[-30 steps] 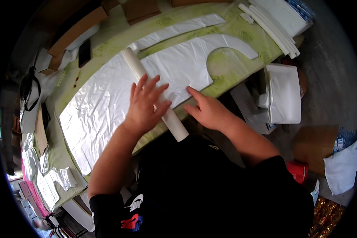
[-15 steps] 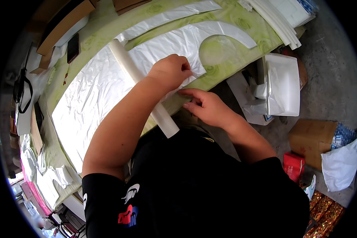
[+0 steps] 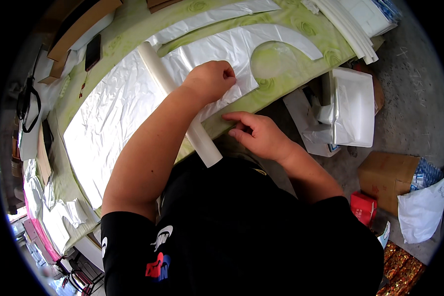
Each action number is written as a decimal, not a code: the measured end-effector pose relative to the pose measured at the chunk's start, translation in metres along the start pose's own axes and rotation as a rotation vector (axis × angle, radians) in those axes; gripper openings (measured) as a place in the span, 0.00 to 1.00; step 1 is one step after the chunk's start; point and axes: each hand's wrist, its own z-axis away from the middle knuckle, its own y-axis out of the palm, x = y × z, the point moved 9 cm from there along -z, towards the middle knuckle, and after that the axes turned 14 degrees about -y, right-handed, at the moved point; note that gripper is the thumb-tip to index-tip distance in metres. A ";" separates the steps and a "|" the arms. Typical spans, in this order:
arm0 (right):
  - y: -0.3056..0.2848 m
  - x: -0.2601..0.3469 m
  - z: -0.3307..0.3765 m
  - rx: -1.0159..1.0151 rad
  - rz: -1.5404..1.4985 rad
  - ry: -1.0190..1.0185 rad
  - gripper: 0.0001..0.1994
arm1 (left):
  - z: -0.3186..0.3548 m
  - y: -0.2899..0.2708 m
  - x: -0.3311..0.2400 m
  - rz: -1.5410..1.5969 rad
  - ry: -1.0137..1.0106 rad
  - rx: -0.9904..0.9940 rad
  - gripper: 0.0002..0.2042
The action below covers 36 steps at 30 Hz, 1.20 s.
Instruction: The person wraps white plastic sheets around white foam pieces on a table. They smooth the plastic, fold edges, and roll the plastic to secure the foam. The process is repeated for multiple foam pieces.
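A large white plastic sheet [image 3: 114, 98], shaped like a carrier bag with two long handle strips, lies wrinkled on the table. Across it rests a pale tube or roll [image 3: 157, 69], which passes under my left forearm and sticks out past the table's near edge. Above the sheet, near its right edge, my left hand [image 3: 208, 81] has its fingers curled closed; what is in them, if anything, is hidden. My right hand [image 3: 261, 134] is just off the table's near edge, index finger stretched out and thumb apart from it, holding nothing I can see.
The table wears a green rose-patterned cover [image 3: 281, 81]. A phone [image 3: 92, 53] lies at the far left, and white tubes [image 3: 348, 32] at the far right. White bin [image 3: 357, 106], cardboard box [image 3: 387, 180], red box [image 3: 363, 208] and white bag [image 3: 423, 214] stand on the right floor.
My left hand has risen slightly away from the sheet's near edge, and the sheet there now lies flatter. My right hand has barely moved.
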 end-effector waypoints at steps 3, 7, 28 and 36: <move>-0.005 0.000 0.003 -0.076 -0.005 -0.029 0.17 | -0.003 -0.001 0.002 -0.027 0.020 -0.045 0.13; -0.030 0.024 -0.001 -0.267 0.276 -0.234 0.12 | -0.007 -0.002 0.008 0.024 0.023 -0.041 0.13; -0.086 0.001 -0.118 -0.348 1.132 -0.595 0.32 | -0.019 -0.028 -0.002 0.872 -0.162 -0.161 0.38; -0.094 -0.042 -0.139 -0.235 0.951 -0.325 0.30 | -0.029 -0.042 0.036 1.264 -0.247 -0.134 0.14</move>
